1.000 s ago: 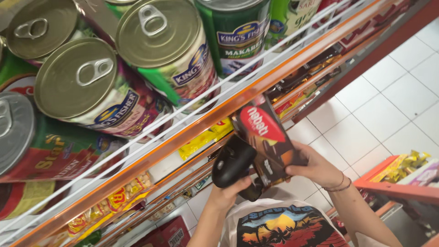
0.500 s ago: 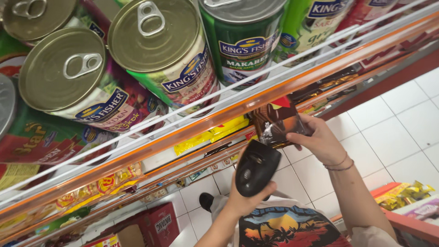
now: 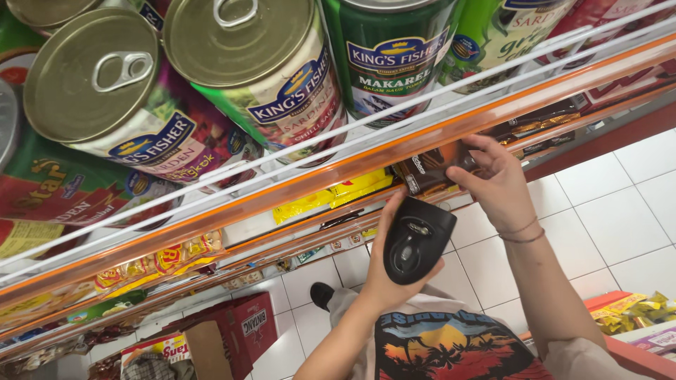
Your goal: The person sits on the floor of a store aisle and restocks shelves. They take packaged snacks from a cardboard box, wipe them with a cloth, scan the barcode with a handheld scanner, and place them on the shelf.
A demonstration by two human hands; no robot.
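Note:
My left hand (image 3: pixel 380 278) is closed around a black handheld scanner (image 3: pixel 416 239), its window facing up toward the shelves. Just above it, my right hand (image 3: pixel 497 181) grips a dark brown snack packet (image 3: pixel 431 167) and holds it against a shelf, right under the orange shelf edge (image 3: pixel 394 151). Part of the packet is hidden by that edge. Thin bracelets circle my right wrist. The scanner sits a short way below the packet without touching it.
Several large tin cans (image 3: pixel 232 63) with pull-tab lids stand on the top shelf behind a white wire rail. Yellow packets (image 3: pixel 331 197) lie on lower shelves. A red cardboard box (image 3: pixel 243 325) stands on the white tiled floor. A rack of snack packets (image 3: pixel 634 309) is at lower right.
My right hand has lifted the brown packet up and back onto the shelf under the orange edge. My left hand with the scanner has drifted right, following below it.

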